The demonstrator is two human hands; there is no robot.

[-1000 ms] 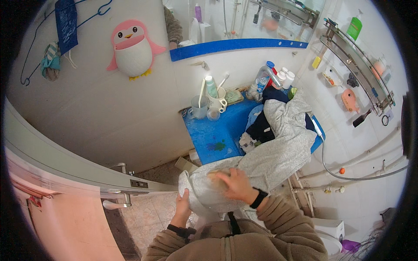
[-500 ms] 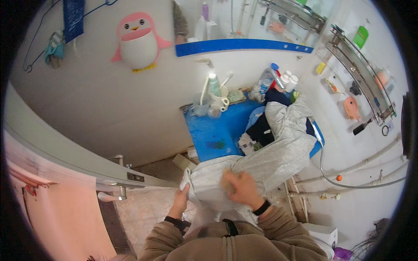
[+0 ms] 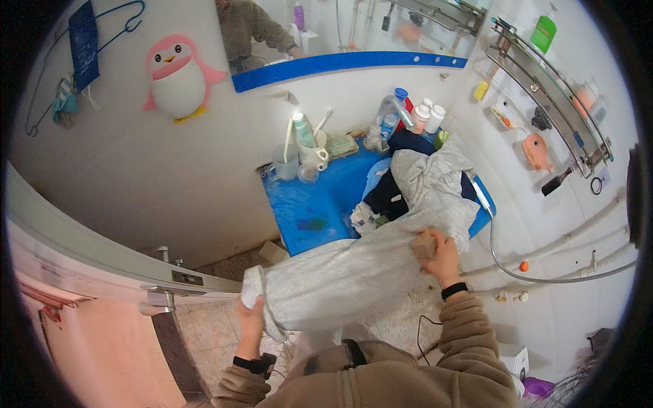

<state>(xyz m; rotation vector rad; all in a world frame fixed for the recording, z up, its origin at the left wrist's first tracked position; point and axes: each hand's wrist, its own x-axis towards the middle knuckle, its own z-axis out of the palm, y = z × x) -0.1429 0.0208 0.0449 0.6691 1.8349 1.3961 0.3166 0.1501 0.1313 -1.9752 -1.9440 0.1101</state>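
Before blue bench (image 3: 289,204) | grey garment (image 3: 320,275): end pinched by closed left hand (image 3: 250,317) | brown block (image 3: 423,247): clasped by half-curled right hand (image 3: 445,260) | garment may be dropped, if pinch is loosened

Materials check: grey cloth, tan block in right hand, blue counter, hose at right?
Grey cloth: matt textile, fibre unclear; drapes in soft folds.
Tan block in the right hand: matt, perhaps wood; too blurred to settle.
Blue counter: hard, slightly glossy, maybe glass or coated; faint sheen, stained surface.
Hose: grey, flexible, metal or plastic; curves smoothly.
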